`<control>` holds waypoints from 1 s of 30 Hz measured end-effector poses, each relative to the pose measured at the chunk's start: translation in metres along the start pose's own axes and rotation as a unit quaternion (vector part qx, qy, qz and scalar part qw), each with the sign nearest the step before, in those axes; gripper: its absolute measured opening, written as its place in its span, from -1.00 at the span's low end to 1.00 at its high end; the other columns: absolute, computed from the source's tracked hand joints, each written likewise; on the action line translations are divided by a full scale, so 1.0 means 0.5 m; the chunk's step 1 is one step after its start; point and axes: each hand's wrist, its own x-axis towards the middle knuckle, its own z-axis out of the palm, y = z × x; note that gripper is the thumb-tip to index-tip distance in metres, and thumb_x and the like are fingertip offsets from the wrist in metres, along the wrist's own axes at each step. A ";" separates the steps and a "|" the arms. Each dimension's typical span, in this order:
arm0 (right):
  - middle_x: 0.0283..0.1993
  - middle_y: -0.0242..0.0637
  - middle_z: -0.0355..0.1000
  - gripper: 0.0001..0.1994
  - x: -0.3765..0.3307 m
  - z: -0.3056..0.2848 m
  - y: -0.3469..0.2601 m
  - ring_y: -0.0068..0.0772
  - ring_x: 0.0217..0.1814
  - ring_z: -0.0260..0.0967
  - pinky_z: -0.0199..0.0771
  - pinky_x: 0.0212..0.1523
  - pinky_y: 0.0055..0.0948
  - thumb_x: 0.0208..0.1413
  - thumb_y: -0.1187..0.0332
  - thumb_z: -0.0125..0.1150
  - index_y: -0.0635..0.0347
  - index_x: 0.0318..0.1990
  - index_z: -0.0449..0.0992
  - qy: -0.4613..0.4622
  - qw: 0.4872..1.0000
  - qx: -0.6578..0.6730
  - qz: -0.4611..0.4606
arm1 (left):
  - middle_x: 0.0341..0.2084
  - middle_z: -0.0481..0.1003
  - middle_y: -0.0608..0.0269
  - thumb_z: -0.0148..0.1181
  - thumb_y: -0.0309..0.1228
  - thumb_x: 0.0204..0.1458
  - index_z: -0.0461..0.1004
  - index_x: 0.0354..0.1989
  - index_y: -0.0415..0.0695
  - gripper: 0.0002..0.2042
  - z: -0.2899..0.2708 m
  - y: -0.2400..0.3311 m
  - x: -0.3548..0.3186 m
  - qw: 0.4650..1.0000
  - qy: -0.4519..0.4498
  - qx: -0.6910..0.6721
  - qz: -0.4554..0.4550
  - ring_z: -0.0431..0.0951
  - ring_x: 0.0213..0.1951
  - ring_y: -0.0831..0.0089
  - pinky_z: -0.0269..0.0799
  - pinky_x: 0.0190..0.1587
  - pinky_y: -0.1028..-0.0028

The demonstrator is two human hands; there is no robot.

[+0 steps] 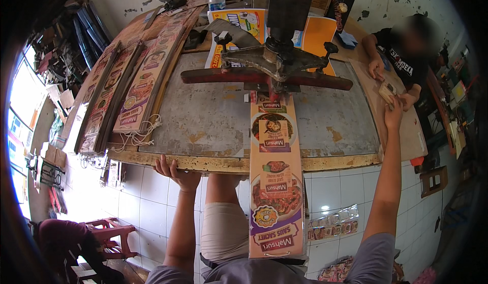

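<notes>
At the worktop's (pixel 213 163) near edge, the left hand (pixel 173 172) is curled around the rim; the right hand (pixel 393 115), fingers closed, meets a co-worker's hand (pixel 406 100) at a small card (pixel 387 91), so the overhanging banner (pixel 275 182) could be left to slide off.

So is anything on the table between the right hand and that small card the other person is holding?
Nothing visible. The right hand already reaches the small card, which sits between it and the other person's hands; bare board lies beneath.

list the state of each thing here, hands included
left hand: gripping the table edge
right hand: stretched out to a small card that a co-worker's hand also touches
long banner: flat on the table, one end under the press, other end hanging off
banner stack: lying flat at left
bottle: upright, capped
</notes>
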 end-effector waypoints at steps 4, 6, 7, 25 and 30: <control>0.46 0.02 0.33 -0.54 0.002 0.003 0.006 0.18 0.54 0.25 0.30 0.53 0.05 0.32 0.41 0.32 -0.02 0.36 0.50 0.007 1.000 -0.007 -0.004 | 0.49 0.11 -0.03 0.39 0.15 0.17 0.11 0.40 0.09 -0.22 0.002 0.000 0.002 1.000 0.004 0.000 0.004 0.00 0.56 -0.20 -0.15 0.54 -0.39; 0.46 0.02 0.33 -0.54 0.002 0.004 0.009 0.19 0.54 0.25 0.30 0.53 0.05 0.32 0.41 0.32 -0.02 0.35 0.50 0.009 1.000 0.005 -0.011 | 0.49 0.11 -0.03 0.38 0.15 0.17 0.11 0.40 0.09 -0.22 0.002 0.000 0.002 1.000 0.006 -0.001 0.006 0.00 0.56 -0.20 -0.15 0.54 -0.39; 0.46 0.02 0.33 -0.54 0.002 0.005 0.011 0.19 0.54 0.25 0.30 0.53 0.05 0.32 0.41 0.32 -0.02 0.35 0.50 0.009 1.000 0.005 -0.011 | 0.49 0.11 -0.03 0.38 0.15 0.18 0.11 0.39 0.09 -0.23 0.002 -0.001 0.000 1.000 0.005 -0.001 0.004 0.00 0.56 -0.20 -0.15 0.54 -0.40; 0.46 0.01 0.33 -0.57 -0.003 -0.003 0.002 0.19 0.53 0.25 0.29 0.54 0.04 0.34 0.43 0.29 -0.02 0.34 0.51 0.009 1.000 0.020 -0.004 | 0.50 0.10 -0.02 0.21 0.19 0.29 0.11 0.39 0.10 -0.32 0.003 0.005 0.002 1.000 0.005 0.000 -0.005 0.00 0.56 -0.21 -0.17 0.54 -0.39; 0.46 0.00 0.32 -0.58 -0.004 0.000 0.001 0.18 0.53 0.25 0.29 0.53 0.06 0.36 0.42 0.28 -0.06 0.34 0.51 0.008 1.000 0.023 -0.003 | 0.50 0.10 -0.02 0.20 0.19 0.30 0.10 0.39 0.10 -0.32 0.003 0.009 0.007 1.000 0.005 0.007 -0.003 -0.01 0.57 -0.21 -0.19 0.55 -0.39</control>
